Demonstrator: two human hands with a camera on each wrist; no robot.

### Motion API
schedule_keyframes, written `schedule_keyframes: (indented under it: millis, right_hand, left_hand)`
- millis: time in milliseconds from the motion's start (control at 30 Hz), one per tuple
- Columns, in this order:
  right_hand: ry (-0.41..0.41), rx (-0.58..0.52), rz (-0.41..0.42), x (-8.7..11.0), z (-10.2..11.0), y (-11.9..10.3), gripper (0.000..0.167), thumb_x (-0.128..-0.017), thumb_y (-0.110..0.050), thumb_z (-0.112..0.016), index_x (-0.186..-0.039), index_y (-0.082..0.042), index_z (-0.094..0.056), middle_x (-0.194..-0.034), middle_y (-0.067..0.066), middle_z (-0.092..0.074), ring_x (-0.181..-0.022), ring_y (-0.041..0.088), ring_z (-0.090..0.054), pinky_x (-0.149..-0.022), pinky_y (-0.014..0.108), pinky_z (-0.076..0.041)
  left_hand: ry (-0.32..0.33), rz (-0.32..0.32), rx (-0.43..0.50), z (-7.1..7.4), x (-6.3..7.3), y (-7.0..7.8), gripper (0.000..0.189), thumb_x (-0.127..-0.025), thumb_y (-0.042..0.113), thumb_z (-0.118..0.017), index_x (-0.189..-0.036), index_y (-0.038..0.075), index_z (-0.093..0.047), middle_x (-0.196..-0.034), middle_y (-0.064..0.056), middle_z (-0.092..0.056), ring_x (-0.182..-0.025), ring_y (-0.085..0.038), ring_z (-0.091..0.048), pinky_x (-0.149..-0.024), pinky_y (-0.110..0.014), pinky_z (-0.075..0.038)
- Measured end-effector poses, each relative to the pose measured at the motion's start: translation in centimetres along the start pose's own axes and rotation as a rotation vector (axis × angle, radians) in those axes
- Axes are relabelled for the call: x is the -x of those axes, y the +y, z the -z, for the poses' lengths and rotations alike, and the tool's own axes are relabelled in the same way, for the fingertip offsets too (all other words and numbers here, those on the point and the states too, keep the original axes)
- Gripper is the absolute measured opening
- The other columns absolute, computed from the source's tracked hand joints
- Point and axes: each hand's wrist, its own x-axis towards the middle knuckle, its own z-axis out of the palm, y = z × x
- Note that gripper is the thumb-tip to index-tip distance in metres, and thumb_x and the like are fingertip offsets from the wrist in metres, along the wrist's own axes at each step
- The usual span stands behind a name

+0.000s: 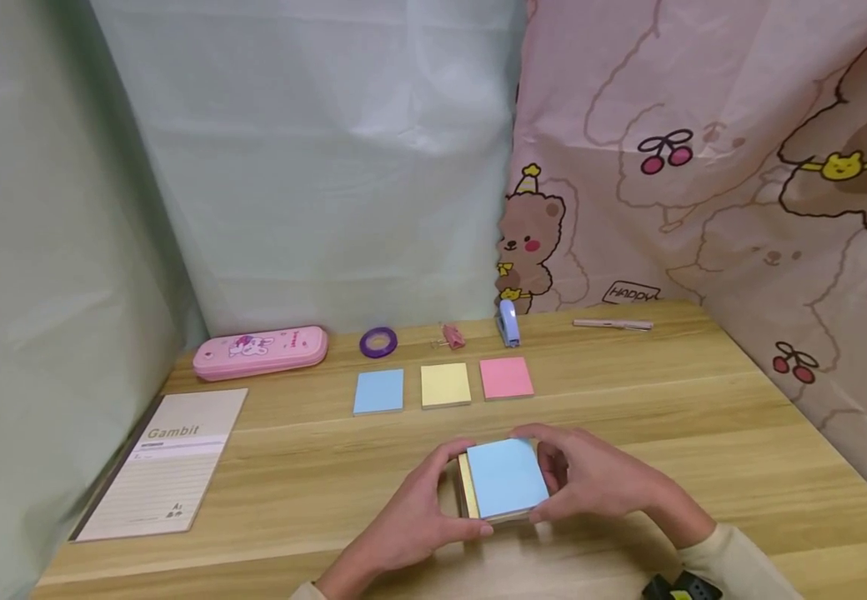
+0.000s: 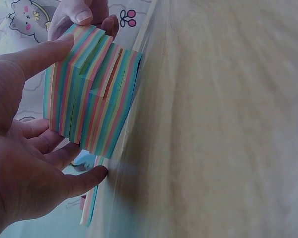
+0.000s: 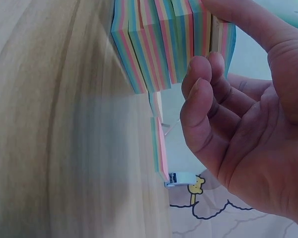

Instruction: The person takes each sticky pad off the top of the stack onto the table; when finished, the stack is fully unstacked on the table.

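Observation:
Between both hands is a thick stack of sticky note pads (image 1: 508, 477), a blue one on top and a yellow edge showing at its left. My left hand (image 1: 422, 508) grips its left side, thumb on the near edge and a finger on the far edge. On the right side, my right hand (image 1: 606, 471) holds it likewise, other fingers curled in. The wrist views show the striped sides of the stack (image 2: 89, 94), its layers slightly offset. Whether the stack's underside touches the table cannot be told. Beyond lie blue (image 1: 378, 392), yellow (image 1: 445, 385) and pink (image 1: 507, 378) pads in a row.
A notebook (image 1: 167, 462) lies at the left, a pink pencil case (image 1: 261, 352) behind it. Along the back are purple tape (image 1: 378, 342), a pink binder clip (image 1: 452, 336), a small stapler (image 1: 508, 323) and a pen (image 1: 613, 324). Curtains (image 1: 313, 167) hang behind the wooden table (image 1: 674, 392).

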Motion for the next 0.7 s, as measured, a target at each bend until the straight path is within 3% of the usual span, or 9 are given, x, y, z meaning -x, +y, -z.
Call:
schedule_keyframes:
  millis: [300,700]
  right_hand:
    - [0.01,-0.034,-0.024,0.7,1.5,0.3,0.083,-0.079,-0.022,-0.093,-0.148,-0.005,-0.051,-0.079,-0.004,-0.058,-0.069,0.005,-0.055,-0.06,0.021,-0.047]
    - [0.073,-0.067,-0.049,0.5,4.7,3.0,0.085,-0.079,-0.01,-0.089,-0.15,0.004,-0.044,-0.078,0.001,-0.055,-0.07,0.007,-0.054,-0.061,0.022,-0.046]
  left_hand:
    - [0.024,-0.009,-0.05,0.0,0.0,0.0,0.087,-0.078,0.035,-0.094,-0.152,0.022,-0.049,-0.155,-0.003,-0.052,-0.142,-0.027,-0.049,-0.118,-0.059,-0.039]
    - [0.023,-0.026,-0.089,0.0,0.2,0.0,0.092,-0.078,0.038,-0.094,-0.154,0.014,-0.048,-0.157,-0.002,-0.05,-0.147,-0.029,-0.046,-0.121,-0.063,-0.036]
